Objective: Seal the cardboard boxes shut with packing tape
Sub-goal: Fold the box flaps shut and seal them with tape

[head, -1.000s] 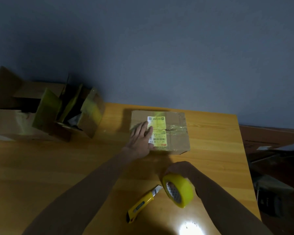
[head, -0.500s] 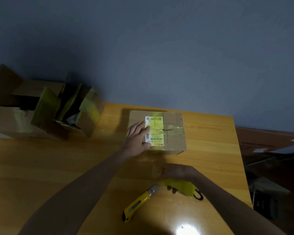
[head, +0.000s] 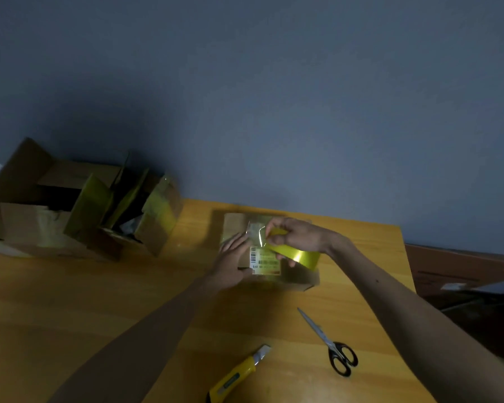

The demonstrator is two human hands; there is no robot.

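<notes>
A small closed cardboard box (head: 300, 279) with a white and yellow label stands at the far middle of the wooden table (head: 70, 301). My left hand (head: 233, 260) lies flat on the box's left side, fingers straight. Above the box, my right hand (head: 296, 235) grips a yellow roll of packing tape (head: 298, 254). A clear loose end of tape (head: 256, 234) curls up from the roll over the label.
Two opened cardboard boxes (head: 79, 213) with raised flaps stand at the table's far left. A yellow utility knife (head: 236, 376) and black-handled scissors (head: 330, 344) lie near the front edge. Dark clutter sits on the floor at the right.
My right hand lifted the tape roll from the table near the knife up over the box. The scissors it covered now show. My left hand stayed on the box.
</notes>
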